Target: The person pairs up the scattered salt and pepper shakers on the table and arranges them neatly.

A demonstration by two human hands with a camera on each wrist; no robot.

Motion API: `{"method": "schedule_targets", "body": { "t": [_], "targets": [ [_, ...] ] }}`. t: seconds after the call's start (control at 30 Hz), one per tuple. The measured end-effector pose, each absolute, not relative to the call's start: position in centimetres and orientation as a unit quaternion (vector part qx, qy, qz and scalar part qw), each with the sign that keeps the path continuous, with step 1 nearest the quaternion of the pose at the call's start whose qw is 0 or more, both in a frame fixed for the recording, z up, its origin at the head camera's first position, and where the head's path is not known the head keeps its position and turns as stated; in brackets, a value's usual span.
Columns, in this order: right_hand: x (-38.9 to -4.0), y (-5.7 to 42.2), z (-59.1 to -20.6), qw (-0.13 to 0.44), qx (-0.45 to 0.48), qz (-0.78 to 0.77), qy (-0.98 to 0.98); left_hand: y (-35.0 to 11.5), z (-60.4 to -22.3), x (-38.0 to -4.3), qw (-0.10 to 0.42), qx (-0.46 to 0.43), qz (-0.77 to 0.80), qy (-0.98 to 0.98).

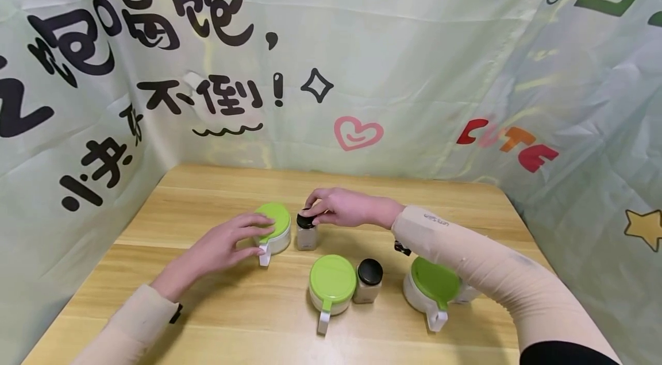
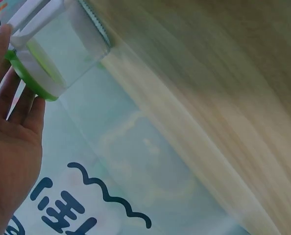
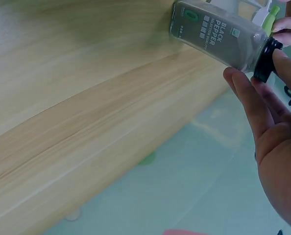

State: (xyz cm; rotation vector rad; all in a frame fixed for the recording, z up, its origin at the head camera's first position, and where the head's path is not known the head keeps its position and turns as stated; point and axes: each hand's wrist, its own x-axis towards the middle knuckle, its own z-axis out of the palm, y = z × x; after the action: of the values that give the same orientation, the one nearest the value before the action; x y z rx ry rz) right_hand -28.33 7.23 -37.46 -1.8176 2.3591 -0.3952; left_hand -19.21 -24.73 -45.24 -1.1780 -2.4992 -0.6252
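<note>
At the left of the group, my left hand holds a green-lidded seasoning jar, with fingers over the lid and thumb by the white handle. In the left wrist view, fingertips meet the rim of the green lid; the jar's clear body shows beyond. Just right of it, my right hand pinches the black cap of a square pepper shaker. The shaker's label reads BLACK PEPPER in the right wrist view. Both containers stand upright, close together but apart.
Nearer me stand a second green-lidded jar and a black-capped shaker beside it. Under my right forearm is a third green-lidded jar, with another container partly hidden. A printed cloth encloses the wooden table.
</note>
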Motion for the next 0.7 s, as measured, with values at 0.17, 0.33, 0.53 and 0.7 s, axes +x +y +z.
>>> {"method": "schedule_targets", "body": {
  "t": [0.17, 0.33, 0.53, 0.7],
  "targets": [
    [-27.3, 6.3, -37.2, 0.068, -0.619, -0.117, 0.774, -25.3, -45.1, -18.0, 0.167, -0.417, -0.233, -0.863],
    [-26.3, 5.1, -36.9, 0.071, -0.630, -0.098, 0.767, -25.8, -45.0, -16.5, 0.172, -0.413, -0.255, -0.857],
    [-25.1, 4.3, -36.6, 0.079, -0.645, -0.080, 0.756, -26.4, -44.9, -14.8, 0.180, -0.415, -0.261, -0.853],
    [-23.9, 3.5, -36.7, 0.074, -0.659, -0.059, 0.746, -26.6, -45.0, -13.4, 0.182, -0.405, -0.260, -0.858]
  ]
}}
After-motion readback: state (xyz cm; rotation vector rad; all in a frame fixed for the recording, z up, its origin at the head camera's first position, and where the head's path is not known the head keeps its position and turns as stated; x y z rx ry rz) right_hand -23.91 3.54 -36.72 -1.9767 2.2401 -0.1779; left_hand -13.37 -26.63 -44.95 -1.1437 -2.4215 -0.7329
